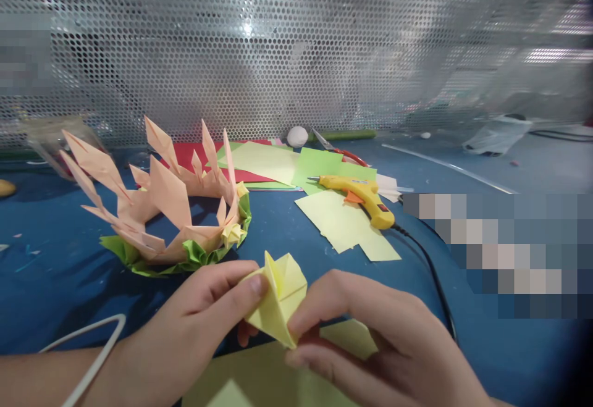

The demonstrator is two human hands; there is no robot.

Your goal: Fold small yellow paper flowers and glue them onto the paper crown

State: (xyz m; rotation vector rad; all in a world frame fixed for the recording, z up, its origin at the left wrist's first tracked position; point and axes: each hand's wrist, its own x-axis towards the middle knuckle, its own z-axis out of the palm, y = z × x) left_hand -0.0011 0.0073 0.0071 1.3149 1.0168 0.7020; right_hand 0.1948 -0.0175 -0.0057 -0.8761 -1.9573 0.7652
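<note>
A small folded piece of pale yellow paper (280,299) is held between both my hands just above the blue table. My left hand (204,317) pinches its left side with thumb and fingers closed. My right hand (370,339) grips its lower right corner, fingers pressed together. Under my hands lie flat yellow paper sheets (259,376). Behind them stands a ring-shaped paper lotus (162,209) with peach pointed petals and a green base.
A yellow glue gun (361,197) with a black cord lies on loose yellow and green sheets (343,225). Red-handled scissors (338,147), a white ball (297,136) and red paper lie near the perforated metal wall. A white cable (92,339) crosses my left forearm.
</note>
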